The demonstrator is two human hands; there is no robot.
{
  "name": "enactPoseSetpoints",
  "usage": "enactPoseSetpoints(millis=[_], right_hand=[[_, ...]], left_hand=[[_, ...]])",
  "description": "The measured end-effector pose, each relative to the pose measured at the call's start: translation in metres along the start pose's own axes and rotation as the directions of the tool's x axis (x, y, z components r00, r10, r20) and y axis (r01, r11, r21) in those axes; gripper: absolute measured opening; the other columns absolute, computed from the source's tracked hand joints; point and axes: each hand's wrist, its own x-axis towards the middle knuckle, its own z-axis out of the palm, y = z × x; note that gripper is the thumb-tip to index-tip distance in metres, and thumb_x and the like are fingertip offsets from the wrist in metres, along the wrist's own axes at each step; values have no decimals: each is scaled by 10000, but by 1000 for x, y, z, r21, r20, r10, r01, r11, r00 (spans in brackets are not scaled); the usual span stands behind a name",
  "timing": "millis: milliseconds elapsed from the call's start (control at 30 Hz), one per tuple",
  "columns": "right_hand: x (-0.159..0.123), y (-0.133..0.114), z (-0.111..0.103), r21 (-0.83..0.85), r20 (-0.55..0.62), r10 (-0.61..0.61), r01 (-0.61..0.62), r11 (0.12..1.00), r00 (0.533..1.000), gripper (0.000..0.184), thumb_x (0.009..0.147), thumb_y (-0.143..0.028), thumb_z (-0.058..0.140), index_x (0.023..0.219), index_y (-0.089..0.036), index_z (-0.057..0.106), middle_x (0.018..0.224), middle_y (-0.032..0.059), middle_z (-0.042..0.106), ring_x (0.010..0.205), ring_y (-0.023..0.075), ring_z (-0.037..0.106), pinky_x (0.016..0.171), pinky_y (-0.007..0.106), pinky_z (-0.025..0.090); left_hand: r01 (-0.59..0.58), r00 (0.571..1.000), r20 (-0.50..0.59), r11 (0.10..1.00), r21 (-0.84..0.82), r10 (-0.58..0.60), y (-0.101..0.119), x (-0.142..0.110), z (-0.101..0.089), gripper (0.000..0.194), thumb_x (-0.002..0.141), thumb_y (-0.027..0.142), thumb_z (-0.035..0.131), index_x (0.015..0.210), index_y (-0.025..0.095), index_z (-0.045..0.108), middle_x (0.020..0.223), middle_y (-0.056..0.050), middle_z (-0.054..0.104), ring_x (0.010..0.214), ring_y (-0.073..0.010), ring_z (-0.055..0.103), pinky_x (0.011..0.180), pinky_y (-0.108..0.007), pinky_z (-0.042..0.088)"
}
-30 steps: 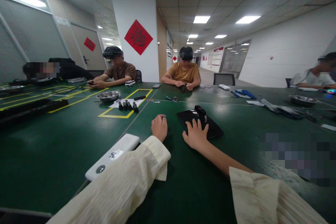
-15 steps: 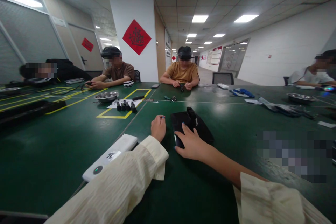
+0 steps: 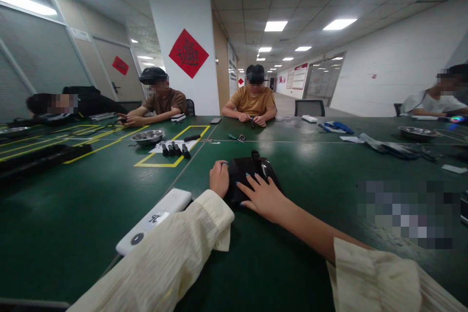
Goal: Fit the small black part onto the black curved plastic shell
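Observation:
My right hand (image 3: 263, 198) lies with fingers spread on a dark, glossy panel (image 3: 239, 175). A black upright block (image 3: 256, 161) rises from the far part of this panel; I cannot tell what kind of device it is. My left hand (image 3: 219, 179) rests at the panel's left edge, its fingers curled closed. Whatever may be inside those fingers is hidden. Beside my left forearm lies a white power-bank-like case (image 3: 155, 222) with a numbered sticker and a round dark spot.
Several black cylindrical parts (image 3: 175, 149) stand inside a yellow taped outline, near a metal bowl (image 3: 148, 137). Pliers (image 3: 239, 138) lie farther back. Blue gloves (image 3: 335, 127) and another metal bowl (image 3: 418, 132) are at right. Co-workers sit around the green table (image 3: 300, 263).
The black panel has slid left and turned under my right hand, coming up against my left hand. My left hand has stayed nearly in place, fingers curled.

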Motion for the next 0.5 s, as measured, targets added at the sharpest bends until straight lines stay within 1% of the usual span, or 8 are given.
enactPoseSetpoints(millis=[133,233,300,367,433,500], right_hand=[[-3,-10,-10,-44,0,4,-4,999,1000,543,884,-505,324,1374,-273,341,1423,143,346,1267,362,336,939,602,307],[-8,-21,-8,-40,31,35,-33,999,999,561,869,-509,363,1374,-265,344,1425,158,336,1262,382,335,917,605,325],[-11,-28,-4,-40,44,62,-61,997,997,569,862,-497,388,1373,-249,350,1427,175,322,1264,400,322,905,614,326],[-14,-33,-3,-28,36,73,-72,997,997,560,869,-492,368,1367,-237,361,1425,183,321,1265,406,315,901,617,322],[-16,-36,-6,-7,21,81,-81,997,996,558,873,-498,344,1348,-208,394,1407,195,348,1257,399,331,899,601,334],[-18,-39,-12,5,24,105,-105,994,994,577,858,-507,374,1320,-167,430,1375,220,384,1233,395,366,884,574,364]], left_hand=[[10,1000,-11,1000,-21,-10,1,0,0,217,799,286,319,842,213,518,911,-74,613,940,-229,547,883,-392,393],[39,999,-4,998,-46,-39,2,0,0,209,793,283,320,836,214,513,886,-70,614,932,-224,549,880,-378,393],[65,998,0,996,-64,-65,3,0,0,202,788,278,324,821,216,513,863,-62,616,919,-216,555,872,-362,397],[75,997,-3,995,-73,-75,4,-1,0,199,786,271,323,809,217,513,856,-58,616,911,-210,559,869,-351,397],[71,997,-5,995,-74,-72,4,-1,0,201,787,266,317,805,215,511,858,-60,613,911,-209,558,874,-349,394],[73,997,-7,994,-80,-74,3,0,0,202,790,263,315,808,212,510,859,-62,611,911,-208,556,876,-349,393]])
